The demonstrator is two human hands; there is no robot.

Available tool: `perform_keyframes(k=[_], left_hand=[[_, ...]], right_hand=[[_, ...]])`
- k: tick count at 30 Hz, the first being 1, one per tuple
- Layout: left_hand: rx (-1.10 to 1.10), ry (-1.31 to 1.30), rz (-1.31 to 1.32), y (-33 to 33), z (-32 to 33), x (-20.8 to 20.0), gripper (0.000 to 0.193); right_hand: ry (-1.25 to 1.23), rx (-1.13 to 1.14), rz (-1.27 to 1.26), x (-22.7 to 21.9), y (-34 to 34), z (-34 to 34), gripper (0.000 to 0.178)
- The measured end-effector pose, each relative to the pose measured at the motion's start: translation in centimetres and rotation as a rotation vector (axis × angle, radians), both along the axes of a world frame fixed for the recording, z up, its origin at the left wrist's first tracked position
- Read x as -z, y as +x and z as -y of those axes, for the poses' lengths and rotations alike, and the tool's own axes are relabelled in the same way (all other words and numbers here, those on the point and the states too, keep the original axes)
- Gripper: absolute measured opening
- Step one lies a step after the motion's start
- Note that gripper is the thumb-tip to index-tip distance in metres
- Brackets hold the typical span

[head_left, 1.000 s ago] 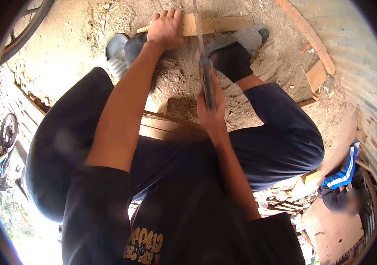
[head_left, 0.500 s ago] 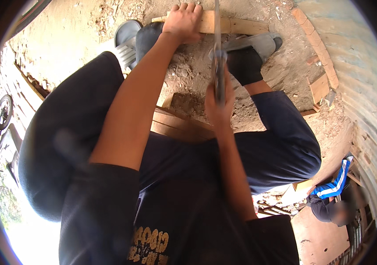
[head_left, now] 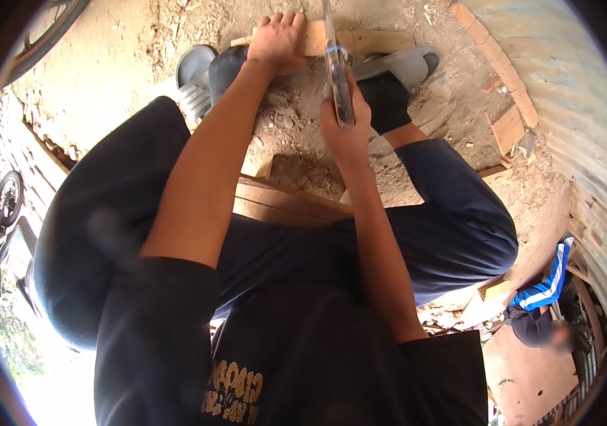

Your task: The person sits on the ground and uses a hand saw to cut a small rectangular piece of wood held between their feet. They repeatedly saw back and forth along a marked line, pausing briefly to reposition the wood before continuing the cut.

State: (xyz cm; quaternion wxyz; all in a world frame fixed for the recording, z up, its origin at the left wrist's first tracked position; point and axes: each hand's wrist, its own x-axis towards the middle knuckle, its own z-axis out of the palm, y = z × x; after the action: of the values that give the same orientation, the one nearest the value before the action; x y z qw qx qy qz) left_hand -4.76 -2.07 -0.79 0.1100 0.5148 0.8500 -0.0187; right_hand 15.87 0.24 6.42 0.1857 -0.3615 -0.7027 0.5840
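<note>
A curved, pale piece of wood [head_left: 374, 41] lies across the ground by my feet, at the top of the view. My left hand [head_left: 276, 41] is closed over its left part, fingers reaching over the far edge. In my closed right hand [head_left: 347, 126] is the dark handle of a long, thin-bladed tool seen edge-on, which looks like a handsaw [head_left: 340, 85]. A light blue band rings it near the blade. The blade crosses the wood just right of my left hand and points away from me. Where its edge meets the wood is hidden.
A grey sandal [head_left: 396, 69] is beside the wood on the right, another sandal [head_left: 197, 65] on the left. Planks [head_left: 282, 199] lie beneath my legs. Joined wood pieces [head_left: 495, 60] line the corrugated wall [head_left: 573, 92]. Another person [head_left: 539, 312] is at lower right; a motorbike [head_left: 5, 213] stands left.
My right hand has moved away from me with the tool, its handle now closer to the wood. My left hand stays on the wood. The whole view has shifted slightly.
</note>
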Motion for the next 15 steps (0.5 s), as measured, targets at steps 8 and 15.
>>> perform_keyframes(k=[8, 15], left_hand=[[0.001, 0.017, 0.021, -0.9, -0.3, -0.3, 0.071], [-0.023, -0.198, 0.169, -2.4, -1.5, -1.8, 0.089]], right_hand=[[-0.048, -0.035, 0.128, -5.6, 6.8, 3.9, 0.056], [-0.23, -0.033, 0.26, -13.9, 12.3, 6.2, 0.057]])
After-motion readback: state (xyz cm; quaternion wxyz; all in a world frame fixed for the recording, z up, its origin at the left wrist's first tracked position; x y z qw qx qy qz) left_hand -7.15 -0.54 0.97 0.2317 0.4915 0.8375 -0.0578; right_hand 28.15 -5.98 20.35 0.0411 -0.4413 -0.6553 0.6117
